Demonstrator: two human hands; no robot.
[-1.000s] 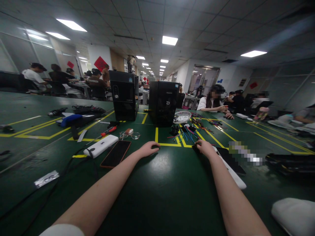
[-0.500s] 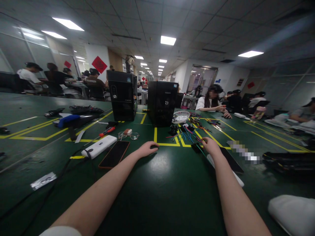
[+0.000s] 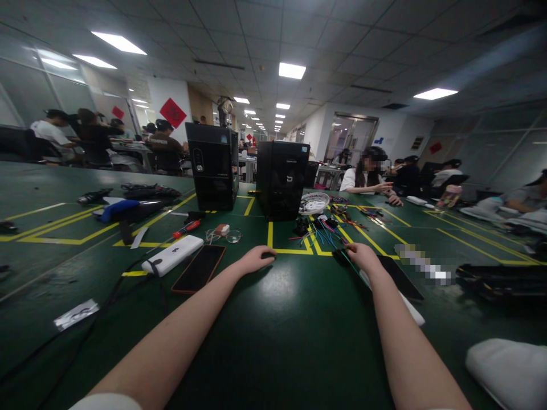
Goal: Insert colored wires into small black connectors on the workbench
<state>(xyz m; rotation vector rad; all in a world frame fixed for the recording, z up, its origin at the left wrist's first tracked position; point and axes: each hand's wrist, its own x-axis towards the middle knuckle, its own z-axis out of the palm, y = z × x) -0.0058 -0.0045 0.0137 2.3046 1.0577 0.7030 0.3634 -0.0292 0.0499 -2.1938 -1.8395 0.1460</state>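
On the green tabletop my left hand rests palm down, fingers loosely extended, with nothing in it. My right hand has its fingertips pinched together at the near edge of a bundle of coloured wires. What lies between those fingertips is too small to make out. Just beside them sits a small black connector, and a green wire runs from there under the hand. A dark flat device and a white strip lie partly hidden behind my right forearm.
Two black computer towers stand ahead, a white basket beside them. To the left lie a phone, a white power strip, glasses and a red screwdriver. A person sits across the table.
My right hand has shifted slightly left, toward the black connector. My left hand stays where it was.
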